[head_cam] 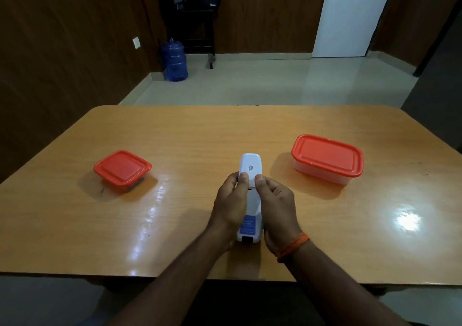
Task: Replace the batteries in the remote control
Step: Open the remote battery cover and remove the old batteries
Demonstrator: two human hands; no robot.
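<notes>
A white remote control [250,165] lies face down along the middle of the wooden table [200,135], its back up, with a small code label near the far end and a blue sticker near me. My left hand [231,200] grips its left side, thumb pressed on the back cover. My right hand [277,205] grips the right side, thumb also on the cover; an orange thread band circles that wrist. A thin dark gap shows on the back between the thumbs. No batteries are visible.
A small square container with a red lid [122,169] stands left of the remote. A larger oblong container with a red lid [327,157] stands to the right. Beyond the table are a blue water jug [175,60] and a black stand on the floor.
</notes>
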